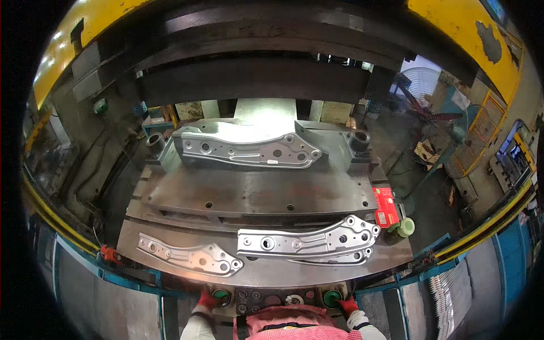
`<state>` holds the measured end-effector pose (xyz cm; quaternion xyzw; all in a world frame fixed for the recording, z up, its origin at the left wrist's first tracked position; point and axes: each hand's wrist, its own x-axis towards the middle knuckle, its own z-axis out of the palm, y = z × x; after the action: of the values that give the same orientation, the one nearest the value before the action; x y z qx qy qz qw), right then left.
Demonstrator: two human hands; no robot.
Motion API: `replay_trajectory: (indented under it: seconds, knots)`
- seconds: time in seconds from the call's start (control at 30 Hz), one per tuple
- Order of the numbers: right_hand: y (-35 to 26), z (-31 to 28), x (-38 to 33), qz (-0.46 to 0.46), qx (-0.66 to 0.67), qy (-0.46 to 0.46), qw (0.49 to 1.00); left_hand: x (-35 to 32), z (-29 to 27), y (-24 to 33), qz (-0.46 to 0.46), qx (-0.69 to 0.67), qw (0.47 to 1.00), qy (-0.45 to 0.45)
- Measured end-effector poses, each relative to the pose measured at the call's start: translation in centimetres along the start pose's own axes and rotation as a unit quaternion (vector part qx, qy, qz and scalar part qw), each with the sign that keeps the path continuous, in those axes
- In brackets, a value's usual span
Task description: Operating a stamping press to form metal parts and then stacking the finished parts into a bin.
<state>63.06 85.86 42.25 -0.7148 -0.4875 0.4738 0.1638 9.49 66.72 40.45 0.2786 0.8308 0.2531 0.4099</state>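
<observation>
At the press's control panel (271, 297), the left hand (207, 299) and right hand (348, 305) are pressing gloved fingers, held together, onto green buttons (221, 295).

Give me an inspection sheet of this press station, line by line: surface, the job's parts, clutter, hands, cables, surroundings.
Surface: dark steel press bed, oily-looking, with bolt holes.
Job's things: one stamped metal bracket seated on the die; a single bracket front left; stacked brackets front right.
Clutter: red box and pale green cup at the bed's right edge.
Hands: left hand, red-gloved, at the left green button; right hand, red-gloved, at the right green button.
Cables: nothing seen.
Surroundings: yellow press frame, fan, yellow railing.
</observation>
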Motion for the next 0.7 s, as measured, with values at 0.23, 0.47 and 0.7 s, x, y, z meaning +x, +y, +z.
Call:
replay_trajectory:
  seconds: [0.23,0.47,0.7]
  knots:
    - [10.6,1.4,6.5,0.009,-0.014,-0.033,0.999,0.0,0.2,1.3,-0.02,0.021,0.999,0.015]
    - [5.4,0.7,3.3,0.012,0.006,-0.025,1.0,-0.6,-0.2,2.0,-0.027,0.013,1.0,-0.007]
    - [2.7,0.4,1.6,0.025,0.004,0.004,1.0,2.2,0.9,-2.6,-0.011,-0.041,0.999,0.009]
